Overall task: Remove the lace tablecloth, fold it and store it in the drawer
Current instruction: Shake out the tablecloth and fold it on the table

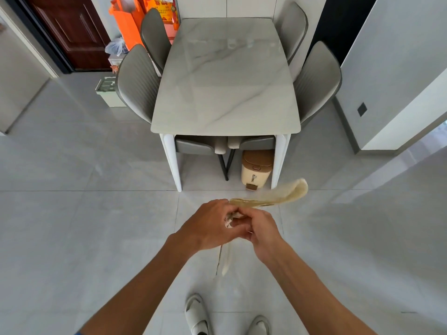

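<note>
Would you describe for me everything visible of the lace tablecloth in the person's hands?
The lace tablecloth is off the table, bunched between the left hand and right hand. Cream and thin, one blurred fold swings out to the right in the air; a pale strip hangs down below the hands. White lacy edging peeks between the fingers. Its pattern cannot be made out.

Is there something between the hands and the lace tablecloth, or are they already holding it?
Nothing stands between them. The left hand and right hand both have their grip directly on the lace tablecloth, held in the air before the bare table. No drawer is in view.
</note>
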Demonstrator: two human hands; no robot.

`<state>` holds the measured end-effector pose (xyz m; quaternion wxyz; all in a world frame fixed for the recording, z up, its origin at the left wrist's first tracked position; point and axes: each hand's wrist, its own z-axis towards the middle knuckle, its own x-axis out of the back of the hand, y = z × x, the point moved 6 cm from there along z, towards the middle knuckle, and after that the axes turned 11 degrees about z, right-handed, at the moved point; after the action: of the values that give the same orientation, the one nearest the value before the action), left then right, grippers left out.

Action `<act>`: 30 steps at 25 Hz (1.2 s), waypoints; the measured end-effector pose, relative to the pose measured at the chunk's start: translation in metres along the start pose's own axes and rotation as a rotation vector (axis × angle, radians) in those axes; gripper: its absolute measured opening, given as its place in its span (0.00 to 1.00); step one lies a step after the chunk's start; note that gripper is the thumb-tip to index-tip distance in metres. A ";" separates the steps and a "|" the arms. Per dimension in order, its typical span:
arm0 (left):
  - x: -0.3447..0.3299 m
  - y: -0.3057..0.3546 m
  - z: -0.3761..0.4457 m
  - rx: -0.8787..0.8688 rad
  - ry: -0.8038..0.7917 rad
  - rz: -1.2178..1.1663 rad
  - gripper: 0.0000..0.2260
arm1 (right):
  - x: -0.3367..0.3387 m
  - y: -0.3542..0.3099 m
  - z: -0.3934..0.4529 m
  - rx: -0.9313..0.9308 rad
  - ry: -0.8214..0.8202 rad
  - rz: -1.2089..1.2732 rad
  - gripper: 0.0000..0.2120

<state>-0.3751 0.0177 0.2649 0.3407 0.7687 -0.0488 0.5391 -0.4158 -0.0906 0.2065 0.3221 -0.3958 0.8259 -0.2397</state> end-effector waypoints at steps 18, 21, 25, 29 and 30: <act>0.049 0.010 -0.017 -0.137 0.225 0.184 0.06 | -0.021 -0.025 -0.069 1.287 0.255 -1.145 0.14; 0.051 0.010 -0.022 -0.159 0.209 0.181 0.06 | -0.025 -0.033 -0.071 1.334 0.224 -1.144 0.11; 0.062 0.002 -0.022 -0.107 0.241 0.160 0.07 | -0.020 -0.033 -0.070 1.330 0.165 -1.201 0.15; 0.068 0.002 -0.020 -0.081 0.266 0.125 0.11 | -0.026 -0.030 -0.068 1.297 0.063 -1.260 0.22; 0.066 0.003 -0.020 -0.079 0.260 0.129 0.13 | -0.027 -0.030 -0.065 1.264 0.057 -1.270 0.22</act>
<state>-0.3644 0.0466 0.3270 0.3389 0.6736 -0.0749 0.6525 -0.4351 -0.0765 0.2797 0.2661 -0.5206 0.1728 -0.7927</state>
